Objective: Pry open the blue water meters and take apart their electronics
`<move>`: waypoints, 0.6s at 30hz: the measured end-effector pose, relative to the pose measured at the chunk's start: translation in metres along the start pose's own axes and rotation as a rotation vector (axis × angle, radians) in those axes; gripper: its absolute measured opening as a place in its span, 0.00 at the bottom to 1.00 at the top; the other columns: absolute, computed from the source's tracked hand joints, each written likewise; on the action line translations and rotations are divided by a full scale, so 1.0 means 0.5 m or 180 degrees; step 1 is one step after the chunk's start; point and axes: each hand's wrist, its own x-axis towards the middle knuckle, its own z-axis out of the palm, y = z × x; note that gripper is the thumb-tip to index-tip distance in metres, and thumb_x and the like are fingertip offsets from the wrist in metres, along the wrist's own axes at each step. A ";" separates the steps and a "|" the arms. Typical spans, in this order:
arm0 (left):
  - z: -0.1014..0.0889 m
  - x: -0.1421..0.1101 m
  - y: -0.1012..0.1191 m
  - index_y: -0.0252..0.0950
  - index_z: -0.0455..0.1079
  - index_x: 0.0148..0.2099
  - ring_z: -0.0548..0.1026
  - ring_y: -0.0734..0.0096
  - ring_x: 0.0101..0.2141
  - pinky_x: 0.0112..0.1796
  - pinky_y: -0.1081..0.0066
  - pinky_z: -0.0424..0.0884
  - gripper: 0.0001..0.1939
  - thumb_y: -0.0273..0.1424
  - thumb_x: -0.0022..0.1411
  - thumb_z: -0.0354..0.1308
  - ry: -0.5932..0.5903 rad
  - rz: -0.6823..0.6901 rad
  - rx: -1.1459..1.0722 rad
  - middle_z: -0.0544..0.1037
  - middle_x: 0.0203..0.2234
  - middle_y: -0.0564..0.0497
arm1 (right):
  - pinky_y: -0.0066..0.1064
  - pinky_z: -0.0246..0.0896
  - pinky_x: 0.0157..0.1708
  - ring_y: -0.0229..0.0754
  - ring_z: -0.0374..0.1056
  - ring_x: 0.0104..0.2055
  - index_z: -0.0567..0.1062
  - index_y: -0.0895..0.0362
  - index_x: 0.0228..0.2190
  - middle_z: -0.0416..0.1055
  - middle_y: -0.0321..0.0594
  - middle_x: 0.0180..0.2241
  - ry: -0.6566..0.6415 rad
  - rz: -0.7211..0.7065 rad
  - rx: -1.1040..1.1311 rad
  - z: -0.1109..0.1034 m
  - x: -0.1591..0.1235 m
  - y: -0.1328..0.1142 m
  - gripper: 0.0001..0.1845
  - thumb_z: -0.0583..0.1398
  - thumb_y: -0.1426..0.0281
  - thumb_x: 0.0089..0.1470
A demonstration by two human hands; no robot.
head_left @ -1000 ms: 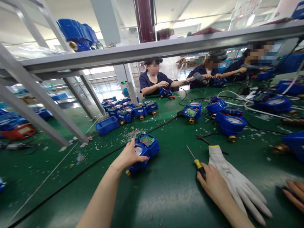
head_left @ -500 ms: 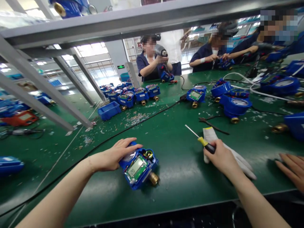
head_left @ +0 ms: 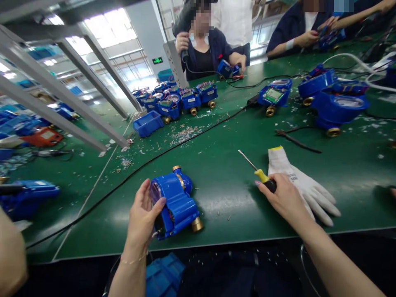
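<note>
My left hand (head_left: 142, 218) is wrapped round a blue water meter (head_left: 175, 202) with brass fittings, tipped on its side near the front edge of the green table (head_left: 229, 194). My right hand (head_left: 283, 198) grips the black and yellow handle of a screwdriver (head_left: 258, 173); its thin shaft points away to the upper left. The right hand lies on the cuff end of a white work glove (head_left: 301, 187) spread flat on the table.
Several blue meters (head_left: 177, 97) stand in a row at the back left beside a blue bin (head_left: 147, 123). More meters (head_left: 337, 105) lie at the right. A black cable (head_left: 173, 146) crosses the table amid scraps. People work across the table. Grey frame struts (head_left: 62, 119) slant at left.
My left hand pulled the meter toward the front edge and tipped it onto its side. My right hand kept the screwdriver on the glove. The view dropped lower.
</note>
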 end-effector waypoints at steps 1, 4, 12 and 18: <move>-0.008 -0.001 -0.008 0.40 0.56 0.61 0.53 0.58 0.62 0.61 0.63 0.51 0.47 0.42 0.41 0.71 -0.0006 -0.0114 -0.0205 0.56 0.63 0.44 | 0.39 0.57 0.35 0.51 0.61 0.35 0.62 0.55 0.28 0.63 0.46 0.32 0.0155 -0.0158 -0.0153 0.001 0.001 0.011 0.22 0.50 0.48 0.52; -0.030 0.006 -0.025 0.39 0.64 0.56 0.57 0.56 0.61 0.60 0.66 0.55 0.46 0.43 0.32 0.74 -0.0011 -0.0382 -0.0494 0.63 0.60 0.44 | 0.46 0.56 0.43 0.58 0.59 0.46 0.60 0.54 0.25 0.62 0.55 0.41 0.0467 -0.0514 -0.0420 0.002 0.019 0.057 0.21 0.51 0.48 0.50; 0.016 -0.015 -0.034 0.29 0.66 0.52 0.80 0.58 0.33 0.37 0.59 0.78 0.17 0.28 0.61 0.54 -0.0077 -0.2363 -0.1563 0.81 0.32 0.41 | 0.39 0.57 0.32 0.51 0.66 0.32 0.65 0.53 0.24 0.69 0.45 0.30 -0.0388 -0.0073 0.0664 -0.080 0.044 0.081 0.11 0.57 0.59 0.47; 0.056 0.005 -0.008 0.29 0.70 0.46 0.79 0.62 0.24 0.35 0.60 0.78 0.12 0.28 0.60 0.53 0.0106 -0.2242 -0.1938 0.80 0.24 0.46 | 0.27 0.62 0.34 0.39 0.69 0.35 0.70 0.54 0.28 0.71 0.37 0.32 -0.1991 -0.1921 0.1538 -0.099 -0.035 -0.012 0.07 0.56 0.79 0.49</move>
